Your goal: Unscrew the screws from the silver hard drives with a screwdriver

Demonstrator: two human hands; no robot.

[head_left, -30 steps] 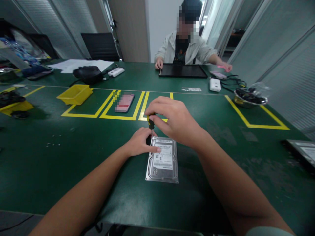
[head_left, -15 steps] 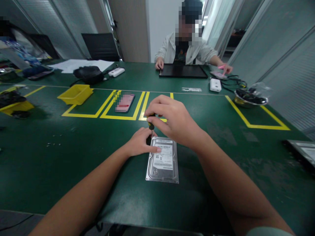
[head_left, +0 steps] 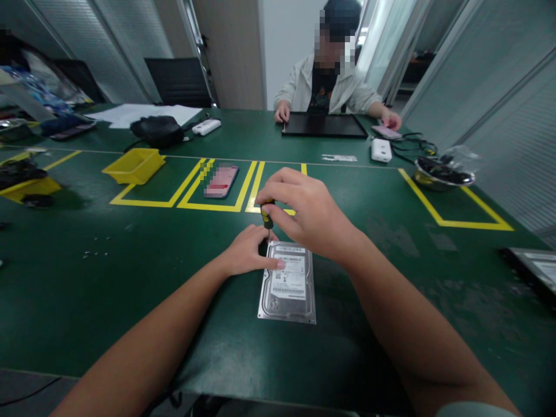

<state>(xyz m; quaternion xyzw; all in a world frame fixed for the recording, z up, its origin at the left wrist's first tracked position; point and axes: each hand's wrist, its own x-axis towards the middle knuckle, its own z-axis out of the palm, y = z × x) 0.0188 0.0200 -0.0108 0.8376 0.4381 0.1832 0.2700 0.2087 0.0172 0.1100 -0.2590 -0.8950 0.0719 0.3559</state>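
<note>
A silver hard drive (head_left: 289, 284) with a white label lies flat on the green table in front of me. My left hand (head_left: 249, 252) grips its far left part, thumb across the label and the other fingers around the far edge, partly hidden. Above that corner, my right hand (head_left: 304, 214) is closed on the yellow-and-black handle of a screwdriver (head_left: 267, 217). The screwdriver stands nearly upright, its shaft reaching down to the drive's far left corner. Whether the tip sits in a screw is too small to tell.
Several tiny screws (head_left: 96, 253) lie to the left. A yellow bin (head_left: 134, 166), a phone (head_left: 221, 181) and a metal bowl (head_left: 443, 179) of dark parts stand farther back. Another drive (head_left: 534, 269) is at the right edge. Across the table, a person handles a black panel (head_left: 325, 125).
The screwdriver's handle has turned slightly between my right fingers. My left hand and the hard drive have stayed put. Across the table, the person's hand near the phone has shifted.
</note>
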